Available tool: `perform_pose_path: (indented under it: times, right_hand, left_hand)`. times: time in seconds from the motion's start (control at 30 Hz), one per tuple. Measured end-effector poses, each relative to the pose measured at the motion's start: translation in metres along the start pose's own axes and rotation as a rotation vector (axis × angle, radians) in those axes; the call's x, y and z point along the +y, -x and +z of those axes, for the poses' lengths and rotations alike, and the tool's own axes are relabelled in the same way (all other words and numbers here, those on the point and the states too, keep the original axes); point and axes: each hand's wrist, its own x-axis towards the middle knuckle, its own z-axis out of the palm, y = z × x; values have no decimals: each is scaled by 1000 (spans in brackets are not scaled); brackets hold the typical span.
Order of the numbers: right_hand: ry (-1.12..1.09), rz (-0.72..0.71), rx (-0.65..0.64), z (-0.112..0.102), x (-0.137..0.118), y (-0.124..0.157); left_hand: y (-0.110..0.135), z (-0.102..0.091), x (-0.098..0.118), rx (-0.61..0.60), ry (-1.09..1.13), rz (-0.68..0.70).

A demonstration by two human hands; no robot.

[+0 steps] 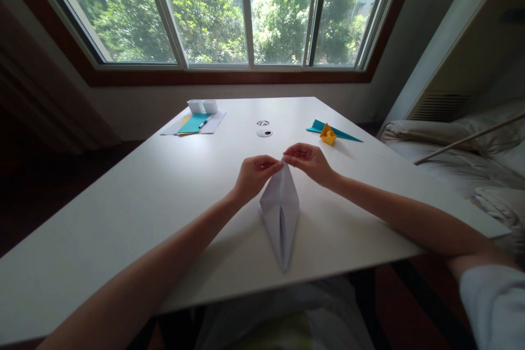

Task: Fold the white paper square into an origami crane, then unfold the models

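Observation:
A white folded paper, shaped like a long kite with a centre crease, lies on the white table with its narrow tip pointing toward me. My left hand pinches the far tip of the paper from the left. My right hand pinches the same tip from the right. Both hands have their fingers closed on that top corner, which is lifted slightly off the table.
A teal folded paper and a small yellow folded paper piece lie at the far right. Teal and white sheets with a pen and two white cups sit at the far left. A bed stands to the right.

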Motion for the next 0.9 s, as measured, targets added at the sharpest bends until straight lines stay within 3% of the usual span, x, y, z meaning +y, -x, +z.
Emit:
perform_pose_path:
  times: [0.2,0.47,0.9]
  right_hand:
    - [8,10,10,0,-3,-1]
    - [-146,73,-51,-1,9,-4]
    - [-59,38,-71,3,-2,-2]
  left_hand:
    - [0,0,0,-3,7,1]
    - [0,1,3,-7,19,-4]
    - [1,1,5,-32,-3,0]
